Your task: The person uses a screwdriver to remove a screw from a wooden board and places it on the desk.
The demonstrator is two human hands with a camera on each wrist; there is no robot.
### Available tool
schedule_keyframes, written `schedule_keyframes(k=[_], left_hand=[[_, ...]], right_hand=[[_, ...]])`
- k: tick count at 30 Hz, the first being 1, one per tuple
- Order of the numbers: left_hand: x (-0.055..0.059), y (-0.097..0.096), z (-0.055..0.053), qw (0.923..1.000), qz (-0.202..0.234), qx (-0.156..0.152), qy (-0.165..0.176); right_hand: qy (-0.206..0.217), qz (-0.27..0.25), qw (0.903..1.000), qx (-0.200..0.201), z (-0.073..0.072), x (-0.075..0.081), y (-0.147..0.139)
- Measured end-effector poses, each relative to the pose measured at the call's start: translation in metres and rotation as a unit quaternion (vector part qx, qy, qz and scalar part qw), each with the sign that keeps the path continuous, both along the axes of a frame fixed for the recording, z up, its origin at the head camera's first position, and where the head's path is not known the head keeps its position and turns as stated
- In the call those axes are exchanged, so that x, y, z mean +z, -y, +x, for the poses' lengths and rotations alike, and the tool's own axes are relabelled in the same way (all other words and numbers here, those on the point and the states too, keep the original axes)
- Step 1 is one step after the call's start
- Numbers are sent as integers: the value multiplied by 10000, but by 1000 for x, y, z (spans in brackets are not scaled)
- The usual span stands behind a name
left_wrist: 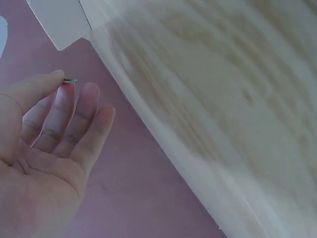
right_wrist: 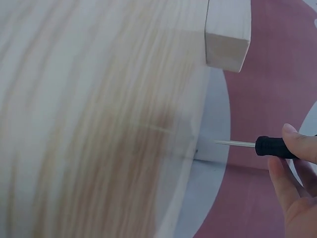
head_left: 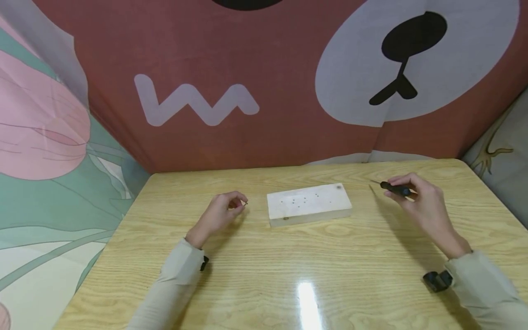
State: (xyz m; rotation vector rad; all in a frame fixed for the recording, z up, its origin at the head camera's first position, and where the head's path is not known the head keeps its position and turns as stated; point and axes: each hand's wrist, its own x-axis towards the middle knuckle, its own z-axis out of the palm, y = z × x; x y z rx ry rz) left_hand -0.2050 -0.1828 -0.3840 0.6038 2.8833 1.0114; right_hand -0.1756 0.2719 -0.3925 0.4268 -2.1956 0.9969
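Between thumb and fingertip, my left hand (head_left: 216,214) pinches a small brass-coloured screw (left_wrist: 70,80); its thread shows in the left wrist view, while its other fingers stay loosely bent. A pale wooden block (head_left: 307,216), dotted with several small dark marks on top, lies on the table just right of that hand. My right hand (head_left: 429,215) grips a screwdriver (right_wrist: 270,146) by its black handle, above the table to the right of the block. The thin metal shaft points left toward the block, apart from it.
The wood-grain table (head_left: 264,275) extends under both arms, with a bright glare near its front. Behind it hangs a reddish-brown printed cloth (head_left: 280,137) with a cartoon face, and a floral cloth (head_left: 41,192) covers the left side. A black wrist device (head_left: 437,280) sits at the right cuff.
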Motion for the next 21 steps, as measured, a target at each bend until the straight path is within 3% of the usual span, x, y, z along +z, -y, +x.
schedule_keyframes(k=[11,21], left_hand=[[-7,8,-1,9990,-230,-203,324],[-6,11,1,9966,-514,-30,647]], right_hand=[[257,375,9987,-236,-2,-4,-8],[738,567,9947,-432,1,-7,-16]])
